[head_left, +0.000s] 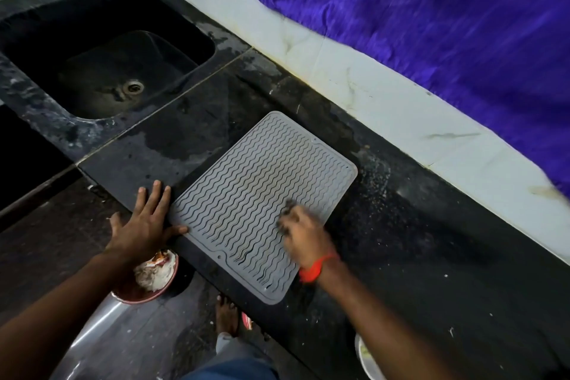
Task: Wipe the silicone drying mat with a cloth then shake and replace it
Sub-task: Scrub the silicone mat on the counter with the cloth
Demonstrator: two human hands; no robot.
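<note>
Counter (416,271): dark slab, you are working at its near edge; open room lying right of the mat, sink (101,71) far left.
Mat (262,210): grey, lying flat, long axis running near-right to far-left, near corner overhanging.
Left hand (145,225): splayed flat, thumb pinning the mat's left edge.
Right hand (303,237): nearer, blurred, closing on a dark cloth (288,213).

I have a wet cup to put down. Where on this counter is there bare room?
Bare counter lies right of the drying mat, though crumbs speckle it. Another free patch sits between the sink and the mat. The near edge is crowded: left hand flat there, right hand wiping the mat.
</note>
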